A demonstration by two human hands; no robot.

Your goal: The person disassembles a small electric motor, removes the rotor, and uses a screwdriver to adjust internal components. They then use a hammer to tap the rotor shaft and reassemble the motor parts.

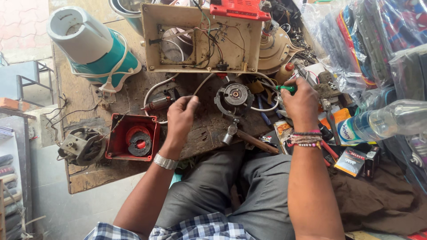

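Wooden and scarred, the bench [89, 178] carries a stripped motor stator [235, 95] at its middle, just before the opened cream housing [200, 38]. The left hand [181, 118] pinches a thin wire [202, 84] running up to that housing; the right hand [301, 103] is clenched on a green-handled tool [285, 88]. Judging by the loose rotor [159, 103] and red cover [132, 138] toward the left edge, disassembly looks done, rewiring unfinished.

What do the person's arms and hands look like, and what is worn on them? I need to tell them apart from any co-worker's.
Both forearms are bare. The left hand has a silver metal watch band at the wrist. The right hand wears several beaded bracelets, pink, dark and pale. A blue-and-white checked shirt shows below.
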